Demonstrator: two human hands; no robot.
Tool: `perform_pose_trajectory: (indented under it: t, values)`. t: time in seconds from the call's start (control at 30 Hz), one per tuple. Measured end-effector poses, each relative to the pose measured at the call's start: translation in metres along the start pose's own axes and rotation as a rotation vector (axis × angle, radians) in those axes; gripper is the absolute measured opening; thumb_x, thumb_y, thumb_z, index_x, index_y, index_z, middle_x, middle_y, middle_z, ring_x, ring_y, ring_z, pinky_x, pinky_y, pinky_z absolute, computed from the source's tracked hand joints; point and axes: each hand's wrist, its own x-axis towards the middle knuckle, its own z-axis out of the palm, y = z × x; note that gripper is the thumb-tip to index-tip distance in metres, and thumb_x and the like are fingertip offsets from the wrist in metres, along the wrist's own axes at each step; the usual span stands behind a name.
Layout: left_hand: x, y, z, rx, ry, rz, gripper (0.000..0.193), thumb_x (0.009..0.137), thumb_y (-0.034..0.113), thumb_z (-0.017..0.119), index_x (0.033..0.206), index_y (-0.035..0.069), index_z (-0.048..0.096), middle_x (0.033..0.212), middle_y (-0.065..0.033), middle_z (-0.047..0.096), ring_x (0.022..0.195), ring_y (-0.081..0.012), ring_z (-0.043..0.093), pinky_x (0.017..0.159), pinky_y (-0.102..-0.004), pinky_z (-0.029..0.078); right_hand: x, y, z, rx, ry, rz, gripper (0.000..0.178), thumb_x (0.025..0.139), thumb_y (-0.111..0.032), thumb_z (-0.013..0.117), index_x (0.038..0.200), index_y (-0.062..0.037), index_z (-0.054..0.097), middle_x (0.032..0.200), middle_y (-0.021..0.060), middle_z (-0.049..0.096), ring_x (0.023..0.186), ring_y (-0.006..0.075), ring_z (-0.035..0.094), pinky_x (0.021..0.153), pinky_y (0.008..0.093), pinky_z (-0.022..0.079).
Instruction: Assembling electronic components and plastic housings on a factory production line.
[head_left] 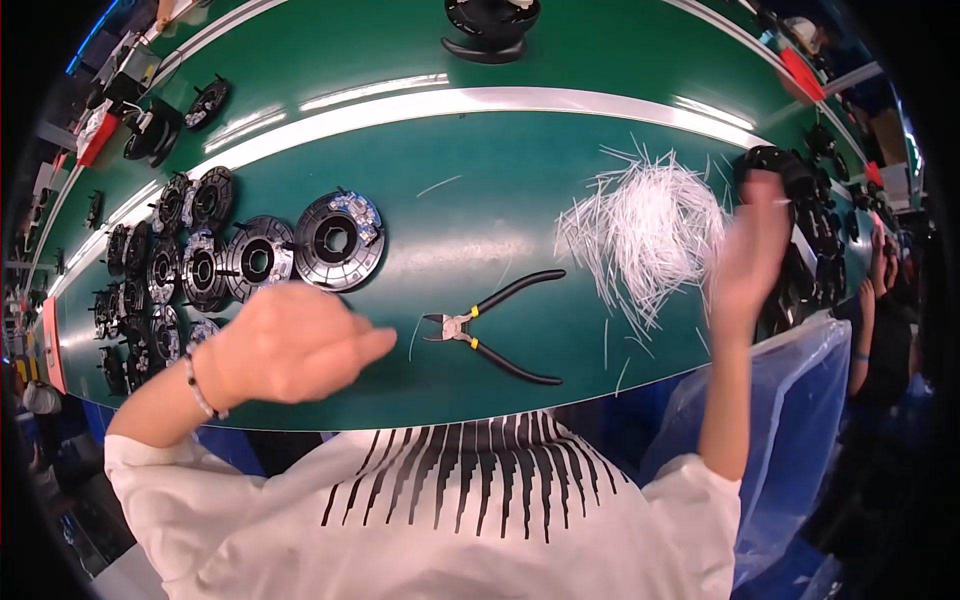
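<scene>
My left hand (300,345) hovers low over the near left part of the green table, its fingers curled together and the foremost pointing right. Whatever it may hold is hidden. Just beyond it lies a black round disc part (338,242) with a blue-edged circuit board. My right hand (752,245), smeared by motion, is raised at the right, beside a heap of thin white strips (650,225) and close to black molded parts (775,165); its fingers are too blurred to read. Between my hands rest cutting pliers (456,327) with black-and-yellow handles, jaws apart and toward the left.
Several more disc parts (205,265) crowd the table's left side. A pale rail (480,100) crosses behind, with a black part (490,28) beyond it. Clear plastic sheeting (790,400) hangs at the near right edge. Another person (885,330) is at the far right.
</scene>
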Motion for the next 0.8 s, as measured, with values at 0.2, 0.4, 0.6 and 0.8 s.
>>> perform_pose_trajectory:
  t: [0.2,0.4,0.6,0.8]
  values:
    - [0.030,-0.051,-0.018,0.157,0.010,0.087,0.023,0.062,-0.001,0.059,0.085,0.003,0.057,0.061,-0.0060,0.052,0.051,-0.0216,0.052,0.045,-0.0320,0.042,-0.041,-0.101,0.048,-0.207,-1.075,-0.263,0.098,0.054,-0.039,0.075,0.130,-0.0015,0.027,0.133,0.0166,0.030,0.123,0.0372,0.027,0.099,0.0583,0.014]
    - [0.076,-0.133,-0.025,0.341,0.234,0.063,0.013,0.070,0.006,0.057,0.083,0.006,0.056,0.064,-0.0050,0.056,0.059,-0.0222,0.056,0.049,-0.0327,0.044,-0.037,-0.092,0.049,-0.172,-1.088,-0.326,0.092,0.052,-0.023,0.070,0.129,0.0018,0.028,0.116,0.0175,0.040,0.094,0.0310,0.045,0.095,0.0538,0.025]
    - [0.138,-0.244,0.001,0.300,0.362,-0.116,0.014,0.071,0.008,0.056,0.084,0.008,0.058,0.074,-0.0088,0.061,0.070,-0.0272,0.058,0.059,-0.0375,0.047,-0.021,-0.072,0.048,-0.254,-0.982,-0.347,0.056,0.054,-0.008,0.057,0.109,0.0023,0.048,0.091,0.0134,0.051,0.080,0.0291,0.048,0.076,0.0448,0.038]
    - [0.178,-0.318,0.055,0.341,0.165,-0.204,0.009,0.068,0.015,0.064,0.074,0.009,0.065,0.089,-0.0059,0.060,0.092,-0.0249,0.054,0.090,-0.0462,0.037,0.074,-0.061,0.073,-0.044,-0.245,0.109,0.060,0.054,-0.013,0.062,0.110,0.0027,0.048,0.095,0.0142,0.057,0.080,0.0272,0.057,0.067,0.0323,0.047]
